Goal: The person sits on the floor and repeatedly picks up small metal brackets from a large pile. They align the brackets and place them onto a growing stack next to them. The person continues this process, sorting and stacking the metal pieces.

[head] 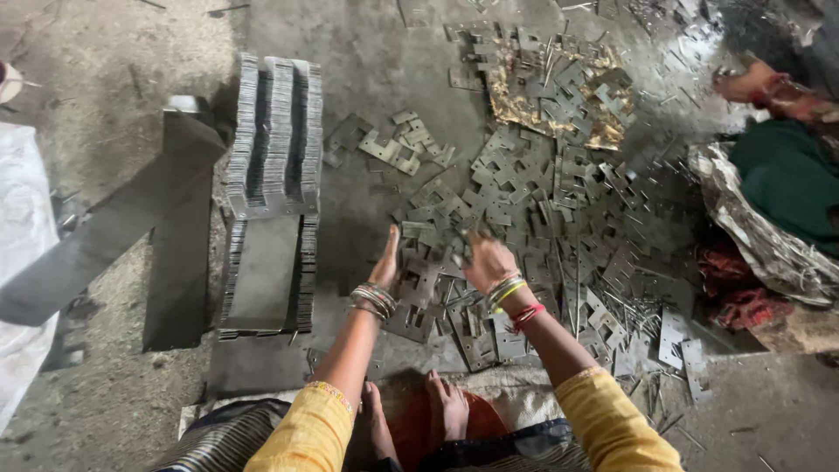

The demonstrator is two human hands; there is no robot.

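Note:
My left hand (387, 260) reaches forward, fingers straight and flat, touching stamped grey metal plates (418, 288) on the floor. My right hand (486, 260) hovers over the same heap with its fingers curled; whether it grips a plate cannot be told. A wide scatter of loose metal plates (542, 192) covers the floor ahead and to the right. Both wrists wear bangles, and the sleeves are yellow. My bare feet (441, 406) rest on a cloth just below the hands.
Neat rows of stacked plates (273, 131) stand on edge at the left, above a flat metal sheet (262, 271). A long dark metal strip (114, 227) lies further left. Another person's foot (752, 83) and green cloth (786, 175) are at the right.

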